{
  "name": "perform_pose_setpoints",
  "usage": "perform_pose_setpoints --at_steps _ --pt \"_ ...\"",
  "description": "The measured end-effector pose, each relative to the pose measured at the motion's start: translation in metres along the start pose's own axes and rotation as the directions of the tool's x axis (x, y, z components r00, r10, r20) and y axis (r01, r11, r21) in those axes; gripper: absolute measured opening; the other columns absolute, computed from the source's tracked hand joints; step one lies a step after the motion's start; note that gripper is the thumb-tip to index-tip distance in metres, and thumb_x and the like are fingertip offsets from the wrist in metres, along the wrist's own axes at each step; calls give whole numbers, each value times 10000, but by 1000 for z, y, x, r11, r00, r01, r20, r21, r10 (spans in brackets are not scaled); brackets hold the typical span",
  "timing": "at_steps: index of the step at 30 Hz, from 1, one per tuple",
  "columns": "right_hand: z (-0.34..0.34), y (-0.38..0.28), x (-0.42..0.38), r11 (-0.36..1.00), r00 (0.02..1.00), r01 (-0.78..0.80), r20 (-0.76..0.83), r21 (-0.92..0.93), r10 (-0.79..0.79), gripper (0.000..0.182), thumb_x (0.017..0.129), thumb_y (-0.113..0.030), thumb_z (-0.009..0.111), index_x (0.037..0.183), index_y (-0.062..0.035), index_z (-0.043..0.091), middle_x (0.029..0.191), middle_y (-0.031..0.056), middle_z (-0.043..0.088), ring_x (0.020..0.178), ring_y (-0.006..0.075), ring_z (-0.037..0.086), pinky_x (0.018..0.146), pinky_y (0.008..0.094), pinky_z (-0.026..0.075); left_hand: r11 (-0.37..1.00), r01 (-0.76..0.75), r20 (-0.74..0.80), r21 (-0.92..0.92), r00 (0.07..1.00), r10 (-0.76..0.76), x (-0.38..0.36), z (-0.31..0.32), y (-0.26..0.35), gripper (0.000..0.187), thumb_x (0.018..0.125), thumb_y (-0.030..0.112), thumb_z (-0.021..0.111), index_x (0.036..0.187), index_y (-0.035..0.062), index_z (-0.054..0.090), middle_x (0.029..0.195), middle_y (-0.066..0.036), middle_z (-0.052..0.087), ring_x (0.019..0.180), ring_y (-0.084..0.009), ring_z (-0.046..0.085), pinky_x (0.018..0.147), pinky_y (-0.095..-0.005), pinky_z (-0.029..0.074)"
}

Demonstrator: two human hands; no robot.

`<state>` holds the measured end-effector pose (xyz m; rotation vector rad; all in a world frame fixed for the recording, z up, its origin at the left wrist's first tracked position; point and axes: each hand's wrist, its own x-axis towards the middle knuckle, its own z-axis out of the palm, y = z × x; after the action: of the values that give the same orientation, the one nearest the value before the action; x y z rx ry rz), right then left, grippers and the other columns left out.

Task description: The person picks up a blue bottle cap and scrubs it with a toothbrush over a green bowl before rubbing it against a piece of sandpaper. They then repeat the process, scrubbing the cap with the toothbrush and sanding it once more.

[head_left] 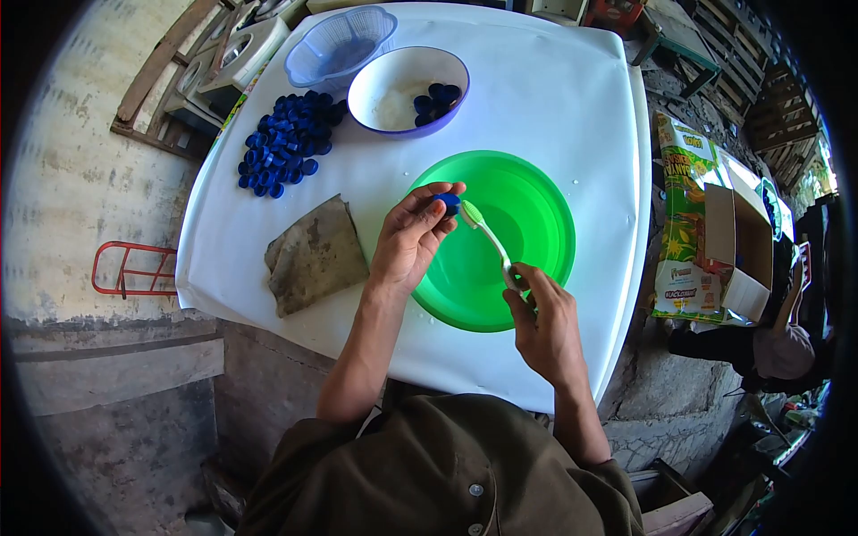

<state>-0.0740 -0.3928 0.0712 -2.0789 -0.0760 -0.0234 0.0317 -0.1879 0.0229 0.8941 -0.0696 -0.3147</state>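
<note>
A glossy white sheet covers the tabletop, its edge bent over along the near left side and a few pale specks lying on it. Over the left part of a round green basin, the left hand pinches a blue cap between its fingers, while the right hand grips the handle of a toothbrush, its head right at the cap; whether the bristles touch it is hard to tell. Left of the basin lies a stained, greyish cloth, and beyond that a heap of blue caps. A white-lined purple bowl at the far side holds several more, beside a translucent scalloped bowl. Around the tabletop, a blotchy wall rises on the left, behind a red metal frame. On the right, an opened cardboard box sits on brightly printed packaging, near another person, with wooden pallets farther off.
</note>
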Motion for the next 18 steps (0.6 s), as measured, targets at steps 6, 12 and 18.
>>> perform_pose_setpoints --at_steps 6,12,18 --pt "9 -3 5 992 1000 -5 -26 126 8 272 920 0 616 1180 29 538 965 246 657 830 426 661 707 472 511 999 -38 -17 21 999 38 -3 24 -10 351 1015 217 592 1288 -1 560 1305 -176 606 1182 -223 601 963 -318 499" --pt "24 -3 0 994 990 104 -98 47 -99 297 937 32 557 1229 67 512 1014 262 632 849 445 638 703 481 512 989 -125 -74 -78 990 119 -1 38 -15 357 1038 204 541 1299 -40 536 1274 -219 608 1133 -275 636 1039 -384 512" --pt "32 -4 3 990 982 136 -139 33 -130 316 932 39 561 1244 76 525 993 254 630 831 438 633 687 474 512 970 -160 -153 -184 979 132 -2 48 -17 333 1039 195 541 1263 -52 550 1214 -209 628 1123 -293 645 1022 -393 531"
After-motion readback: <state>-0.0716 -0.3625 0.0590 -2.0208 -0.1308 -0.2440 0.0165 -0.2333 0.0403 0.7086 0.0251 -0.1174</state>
